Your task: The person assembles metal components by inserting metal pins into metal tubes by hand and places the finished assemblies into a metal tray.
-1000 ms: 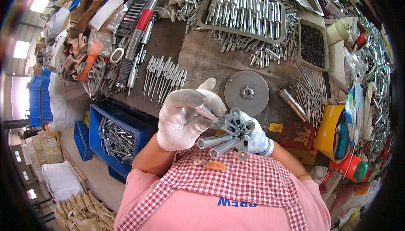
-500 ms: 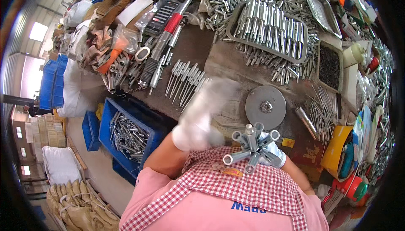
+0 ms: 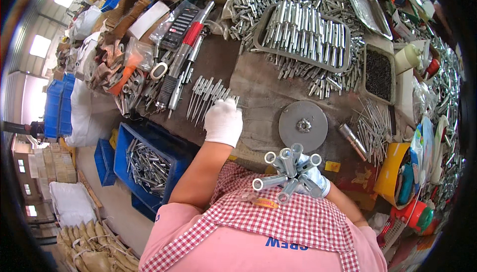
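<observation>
My right hand (image 3: 314, 176), in a white glove, grips a fanned bundle of silver metal sleeves (image 3: 288, 172) close to my chest, their open ends pointing up and left. My left hand (image 3: 223, 121), also gloved, reaches out over the brown bench and rests on the near end of a row of thin metal bolts (image 3: 206, 94). Whether its fingers have closed on a bolt is hidden by the glove's back. A round grey metal disc (image 3: 303, 125) with a nut at its middle lies on the bench between the two hands.
A tray of upright silver sleeves (image 3: 305, 31) sits at the back amid loose metal parts. A black tray of small dark pieces (image 3: 379, 74) is to the right. A blue crate of rods (image 3: 146, 165) stands below the bench's left edge. Tools and a red-handled driver (image 3: 184, 53) lie left.
My left hand left the bundle and moved out to the left onto the row of bolts. My right hand kept the sleeves and sank slightly toward my chest.
</observation>
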{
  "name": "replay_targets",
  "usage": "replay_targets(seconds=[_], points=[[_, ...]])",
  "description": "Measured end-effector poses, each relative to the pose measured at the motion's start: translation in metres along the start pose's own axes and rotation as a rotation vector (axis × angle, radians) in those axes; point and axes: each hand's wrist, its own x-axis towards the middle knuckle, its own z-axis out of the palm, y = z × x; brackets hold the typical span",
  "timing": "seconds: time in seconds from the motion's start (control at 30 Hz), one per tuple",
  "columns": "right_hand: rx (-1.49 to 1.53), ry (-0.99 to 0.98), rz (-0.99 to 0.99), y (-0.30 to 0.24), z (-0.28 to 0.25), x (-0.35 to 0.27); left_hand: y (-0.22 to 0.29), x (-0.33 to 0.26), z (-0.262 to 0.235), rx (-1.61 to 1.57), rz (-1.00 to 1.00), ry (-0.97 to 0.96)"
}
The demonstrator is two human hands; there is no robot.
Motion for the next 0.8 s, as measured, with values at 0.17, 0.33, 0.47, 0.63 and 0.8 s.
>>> replay_targets(seconds=[0.17,0.33,0.47,0.63,0.8], points=[[-0.108,-0.081,-0.114,-0.002,-0.006,-0.001,0.013,-0.002,0.003,0.117,-0.015,-0.002],[-0.075,-0.038,-0.165,0.03,-0.015,-0.003,0.013,-0.012,0.006,0.038,0.039,0.011],[-0.556,0.101,-0.128,0.002,0.0,0.001,0.009,-0.013,0.001,0.006,0.036,-0.06],[-0.537,0.113,-0.16,0.01,-0.008,0.0,0.015,-0.008,-0.001,0.052,0.03,-0.129],[-0.459,0.116,-0.082,0.001,-0.007,-0.003,0.014,-0.006,-0.014,-0.091,0.042,-0.14]])
